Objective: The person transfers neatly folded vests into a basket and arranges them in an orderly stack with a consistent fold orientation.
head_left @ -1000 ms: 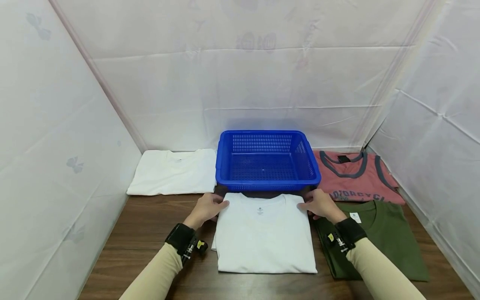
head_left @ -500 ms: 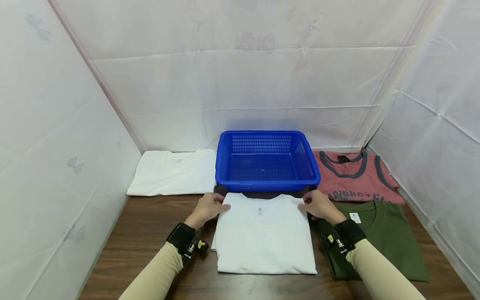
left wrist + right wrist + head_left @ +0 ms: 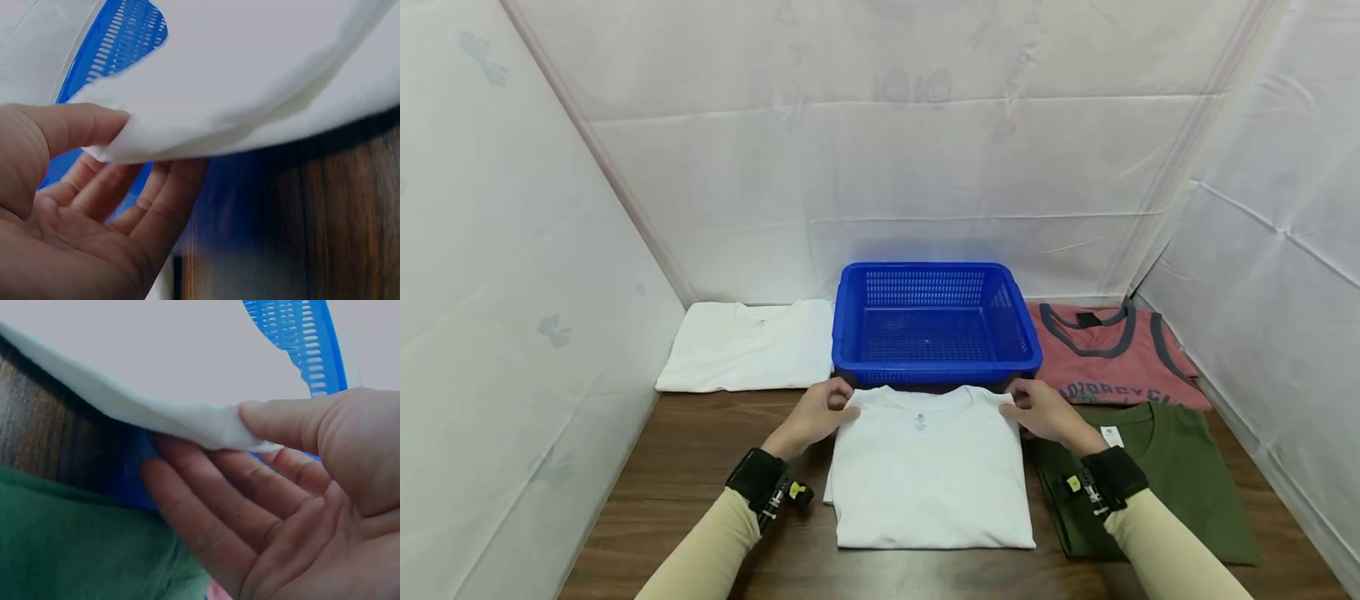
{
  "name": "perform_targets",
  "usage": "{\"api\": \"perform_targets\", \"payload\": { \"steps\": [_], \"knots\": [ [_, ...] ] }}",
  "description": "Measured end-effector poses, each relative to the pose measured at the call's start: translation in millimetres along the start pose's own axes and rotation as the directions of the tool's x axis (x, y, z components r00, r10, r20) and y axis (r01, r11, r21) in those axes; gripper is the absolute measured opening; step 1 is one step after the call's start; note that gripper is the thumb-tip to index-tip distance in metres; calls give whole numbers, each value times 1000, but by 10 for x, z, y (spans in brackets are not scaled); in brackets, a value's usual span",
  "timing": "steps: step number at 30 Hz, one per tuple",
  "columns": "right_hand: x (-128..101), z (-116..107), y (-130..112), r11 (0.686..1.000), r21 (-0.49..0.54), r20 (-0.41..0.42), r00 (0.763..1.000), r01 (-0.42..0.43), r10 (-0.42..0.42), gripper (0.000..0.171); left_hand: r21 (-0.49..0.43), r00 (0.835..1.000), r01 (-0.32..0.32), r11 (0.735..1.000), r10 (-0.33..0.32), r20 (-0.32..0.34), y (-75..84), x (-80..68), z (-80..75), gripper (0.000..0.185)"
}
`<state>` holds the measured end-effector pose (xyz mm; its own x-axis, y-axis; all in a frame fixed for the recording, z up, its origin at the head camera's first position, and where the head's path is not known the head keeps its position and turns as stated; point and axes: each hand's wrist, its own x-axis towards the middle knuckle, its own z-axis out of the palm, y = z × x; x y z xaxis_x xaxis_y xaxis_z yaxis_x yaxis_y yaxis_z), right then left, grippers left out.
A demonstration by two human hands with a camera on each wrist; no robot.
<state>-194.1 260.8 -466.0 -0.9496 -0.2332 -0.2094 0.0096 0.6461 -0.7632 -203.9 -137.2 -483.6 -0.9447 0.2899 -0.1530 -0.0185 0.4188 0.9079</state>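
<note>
- The folded white T-shirt lies at the middle of the wooden table, its collar end toward the far edge and just in front of the blue basket.
- The left hand pinches the shirt's far left corner, thumb on top and fingers underneath; the right hand pinches the far right corner the same way, fingers below the cloth.
- Both wrist views show those corners raised off the wood, the cloth sagging between.
- Judged from that sag, the shirt is light, soft and limp; it will droop and could unfold if held only at two corners, so the layers want pinching together.
- Nothing fragile or slippery here.
- Room: the basket's near rim stands right beyond the hands, and its inside holds nothing.
- A green T-shirt lies touching or just beside the white one on the right; a red ringer shirt sits behind it.
- Another folded white shirt lies at the far left corner.
</note>
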Motion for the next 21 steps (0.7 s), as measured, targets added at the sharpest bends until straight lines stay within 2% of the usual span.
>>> {"api": "perform_targets", "payload": {
  "steps": [4,8,17,21],
  "knots": [
    [-49,-40,21,997,68,-13,999,36,-35,11,-54,999,-34,998,36,30,-39,-15,-70,19],
    [-107,-112,0,989,98,-35,994,110,-107,11,-102,997,-69,992,73,35,-46,-15,-120,21],
    [-164,-186,-32,969,66,-104,968,236,-229,9,-126,985,-170,977,172,5,-4,-19,-155,21],
    [-182,-202,-43,962,63,-126,958,267,-257,11,-172,984,-171,970,176,11,8,-33,-165,21]
  ]
}}
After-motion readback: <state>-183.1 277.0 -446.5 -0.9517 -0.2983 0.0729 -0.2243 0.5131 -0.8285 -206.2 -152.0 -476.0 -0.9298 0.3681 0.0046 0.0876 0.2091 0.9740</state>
